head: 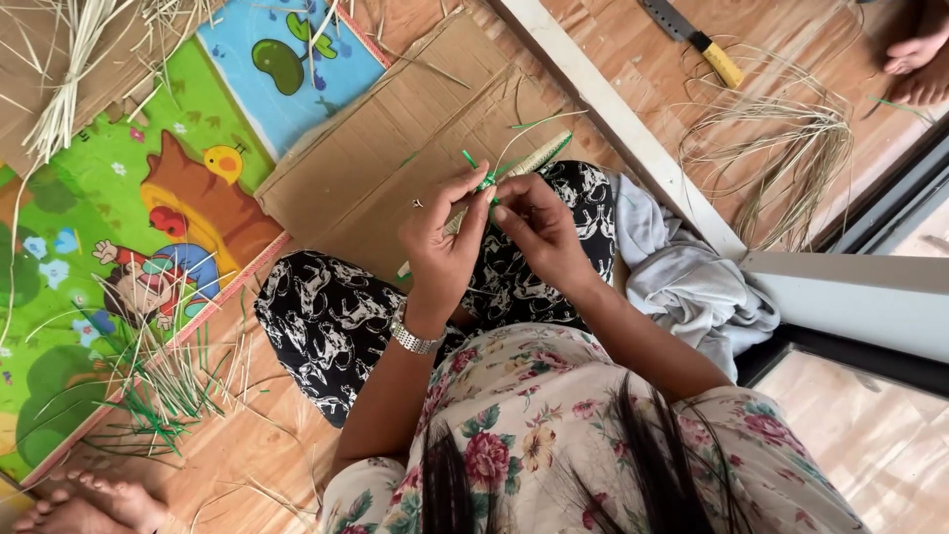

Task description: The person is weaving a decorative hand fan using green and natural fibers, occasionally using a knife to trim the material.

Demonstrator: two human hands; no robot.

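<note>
Green and pale straw strips meet in the woven braid (514, 165), held above the lap over the cardboard sheet (395, 148), and from the head view both hands work it: the left hand (445, 237) has its fingers pinched together on the near end, the right hand (539, 232) clamped on a green strand (473, 163) beside it. The risk, I'd say: a brittle strip kinks or slips free, loosening the weave. Spare cut strips (168, 396) lie well left on the floor, a knife (692, 35) far right.

Wooden floor (247, 445), colourful play mat (89, 247), flattened cardboard (395, 129), white door frame (633, 129)
</note>
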